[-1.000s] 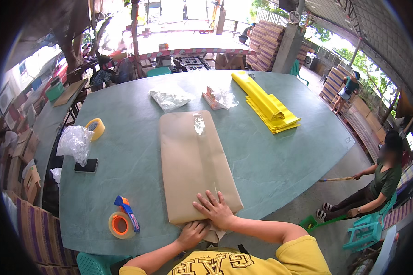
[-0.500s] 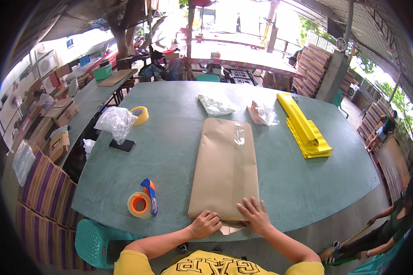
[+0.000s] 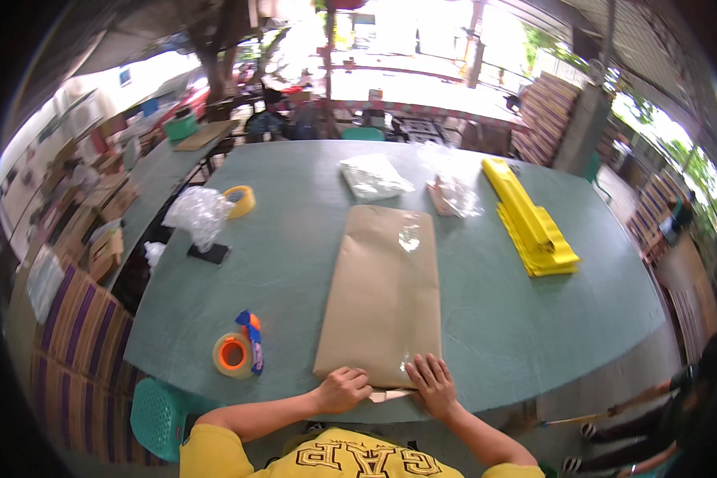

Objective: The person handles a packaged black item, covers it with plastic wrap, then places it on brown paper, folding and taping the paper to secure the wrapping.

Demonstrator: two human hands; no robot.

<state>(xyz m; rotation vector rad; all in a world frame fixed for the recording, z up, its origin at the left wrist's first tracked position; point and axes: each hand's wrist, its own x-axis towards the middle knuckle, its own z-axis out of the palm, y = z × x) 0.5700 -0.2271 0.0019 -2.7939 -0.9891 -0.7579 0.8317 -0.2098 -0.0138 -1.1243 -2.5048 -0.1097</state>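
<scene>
A flat, rectangular parcel in brown wrapping paper [image 3: 378,299] lies lengthwise in front of me, with a clear tape strip down its right part. My left hand [image 3: 344,389] is closed at its near left corner, fingers curled on the paper edge. At the near right corner my right hand [image 3: 432,385] lies flat, fingers stretched forward over the paper. Between the hands a small end flap [image 3: 392,394] of the paper sticks out at the near edge. To the left lies a tape dispenser [image 3: 237,353] with an orange hub, a blue part and a tape roll.
On the green table [image 3: 486,334] lie folded yellow sheets [image 3: 534,231], clear plastic bags [image 3: 374,177], crumpled plastic [image 3: 195,213], a yellow tape roll [image 3: 240,201] and a dark phone [image 3: 209,253]. A green stool [image 3: 155,418] stands at the near left. A person holds a stick at the right.
The end flap between my hands shows less than before, turned in against the parcel. My right hand has drawn a little nearer to my left. The view has shifted slightly.
</scene>
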